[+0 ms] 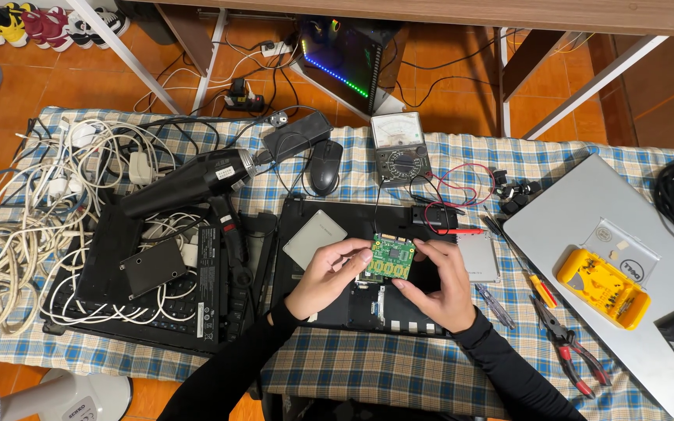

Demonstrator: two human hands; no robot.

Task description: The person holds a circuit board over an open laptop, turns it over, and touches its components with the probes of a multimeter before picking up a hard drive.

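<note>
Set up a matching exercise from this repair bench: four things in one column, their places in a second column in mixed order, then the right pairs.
Things:
1. green circuit board
2. analog multimeter
3. yellow bit case
4. red-handled pliers

Places:
A. on the silver laptop lid
B. on the cloth, right of the right hand
C. held between both hands, left hand too
D. far edge, beside the black mouse

Pairs: 1-C, 2-D, 3-A, 4-B

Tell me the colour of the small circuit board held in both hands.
Green, seen in the head view: the small circuit board.
</note>
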